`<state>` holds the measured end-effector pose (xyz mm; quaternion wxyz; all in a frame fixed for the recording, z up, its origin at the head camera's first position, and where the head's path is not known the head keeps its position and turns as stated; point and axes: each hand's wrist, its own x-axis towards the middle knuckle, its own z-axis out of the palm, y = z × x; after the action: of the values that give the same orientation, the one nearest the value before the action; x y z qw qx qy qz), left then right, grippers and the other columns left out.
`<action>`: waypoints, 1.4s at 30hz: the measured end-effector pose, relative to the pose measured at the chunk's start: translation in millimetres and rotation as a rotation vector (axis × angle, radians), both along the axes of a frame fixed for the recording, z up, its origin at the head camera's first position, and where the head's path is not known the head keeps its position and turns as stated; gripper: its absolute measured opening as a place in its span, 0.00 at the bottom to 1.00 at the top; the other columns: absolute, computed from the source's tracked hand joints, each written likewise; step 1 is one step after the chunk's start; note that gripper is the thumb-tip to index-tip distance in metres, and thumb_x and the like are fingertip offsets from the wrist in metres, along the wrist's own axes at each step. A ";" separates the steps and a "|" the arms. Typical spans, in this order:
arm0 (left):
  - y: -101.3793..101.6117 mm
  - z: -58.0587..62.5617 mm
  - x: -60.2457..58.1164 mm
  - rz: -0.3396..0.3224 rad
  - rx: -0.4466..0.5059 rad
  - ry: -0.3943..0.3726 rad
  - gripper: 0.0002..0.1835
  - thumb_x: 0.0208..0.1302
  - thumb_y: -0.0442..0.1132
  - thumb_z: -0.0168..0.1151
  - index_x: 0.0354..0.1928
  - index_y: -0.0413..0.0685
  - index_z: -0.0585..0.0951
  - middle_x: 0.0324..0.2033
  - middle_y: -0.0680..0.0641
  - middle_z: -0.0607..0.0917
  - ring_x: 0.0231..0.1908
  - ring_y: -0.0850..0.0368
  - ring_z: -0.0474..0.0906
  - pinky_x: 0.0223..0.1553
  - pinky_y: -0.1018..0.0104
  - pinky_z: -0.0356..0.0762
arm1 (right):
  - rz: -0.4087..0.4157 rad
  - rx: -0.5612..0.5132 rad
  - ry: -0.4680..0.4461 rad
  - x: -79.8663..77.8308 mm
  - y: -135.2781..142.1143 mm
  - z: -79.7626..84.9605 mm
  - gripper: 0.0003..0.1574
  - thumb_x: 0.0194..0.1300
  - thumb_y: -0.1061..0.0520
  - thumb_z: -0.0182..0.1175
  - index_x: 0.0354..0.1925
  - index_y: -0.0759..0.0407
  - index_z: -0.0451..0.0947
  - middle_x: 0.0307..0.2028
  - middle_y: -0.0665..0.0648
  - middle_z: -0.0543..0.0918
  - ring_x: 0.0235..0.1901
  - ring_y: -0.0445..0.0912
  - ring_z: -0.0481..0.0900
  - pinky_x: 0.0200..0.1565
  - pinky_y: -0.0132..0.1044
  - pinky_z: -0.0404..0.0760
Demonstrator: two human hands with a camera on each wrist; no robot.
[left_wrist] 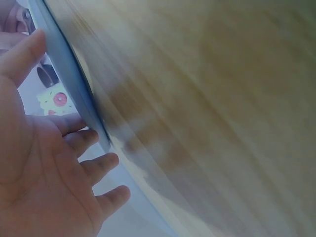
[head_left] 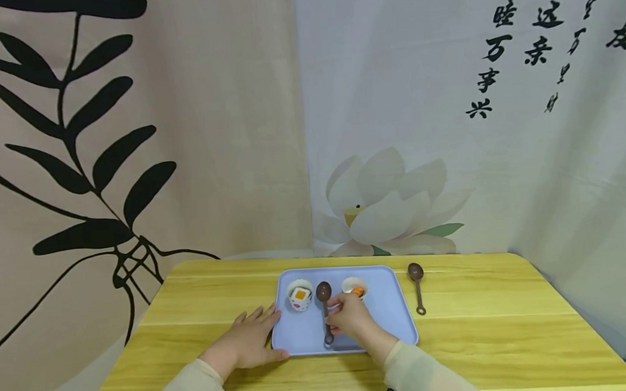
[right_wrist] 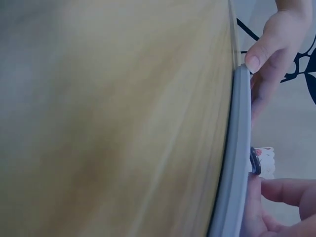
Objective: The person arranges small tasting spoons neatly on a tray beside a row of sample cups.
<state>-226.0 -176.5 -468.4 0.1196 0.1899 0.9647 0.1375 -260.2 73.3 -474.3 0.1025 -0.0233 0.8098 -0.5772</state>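
Observation:
A pale blue tray lies on the wooden table. My left hand rests at its left edge, fingers spread and thumb by the front corner. In the left wrist view the fingers of that hand reach along the rim. On the tray a brown spoon lies lengthwise, bowl toward the back. My right hand pinches its handle between thumb and fingers. Left of the spoon stands a patterned paper cup holding a white and orange piece. Another cup with orange contents is partly hidden behind my right hand.
A second brown spoon lies on the table just right of the tray. Behind the table hang curtains printed with dark leaves, a flower and black characters.

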 end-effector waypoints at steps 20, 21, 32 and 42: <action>-0.2 1.8 0.7 -0.008 0.007 0.004 0.54 0.58 0.72 0.61 0.75 0.41 0.63 0.76 0.42 0.58 0.74 0.34 0.54 0.70 0.32 0.47 | -0.040 0.108 0.032 -9.9 -9.5 -7.9 0.16 0.53 0.76 0.67 0.42 0.70 0.77 0.22 0.56 0.77 0.16 0.44 0.79 0.22 0.38 0.85; -0.1 1.8 0.8 -0.007 0.006 0.005 0.54 0.58 0.72 0.61 0.75 0.41 0.63 0.76 0.42 0.58 0.74 0.35 0.54 0.70 0.32 0.47 | -0.040 0.116 0.035 -9.9 -10.0 -7.8 0.16 0.53 0.76 0.67 0.41 0.70 0.77 0.22 0.56 0.77 0.16 0.44 0.79 0.22 0.38 0.84; 0.3 1.3 1.7 0.000 0.007 0.006 0.54 0.57 0.72 0.61 0.75 0.41 0.63 0.76 0.42 0.58 0.74 0.35 0.54 0.70 0.32 0.47 | -0.033 0.138 0.048 -8.1 -11.0 -7.7 0.14 0.55 0.75 0.67 0.39 0.70 0.76 0.21 0.56 0.75 0.15 0.44 0.79 0.21 0.38 0.84; 0.5 0.9 -0.3 -0.004 0.010 0.011 0.54 0.58 0.72 0.61 0.75 0.42 0.62 0.76 0.42 0.58 0.74 0.34 0.53 0.71 0.32 0.45 | -0.033 0.140 0.030 -9.1 -10.4 -7.5 0.12 0.56 0.75 0.67 0.39 0.70 0.76 0.21 0.57 0.77 0.16 0.44 0.79 0.21 0.38 0.84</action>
<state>-226.3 -176.0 -467.5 0.1137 0.1934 0.9643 0.1411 -269.3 62.9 -481.8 0.0820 -0.0113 0.8499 -0.5205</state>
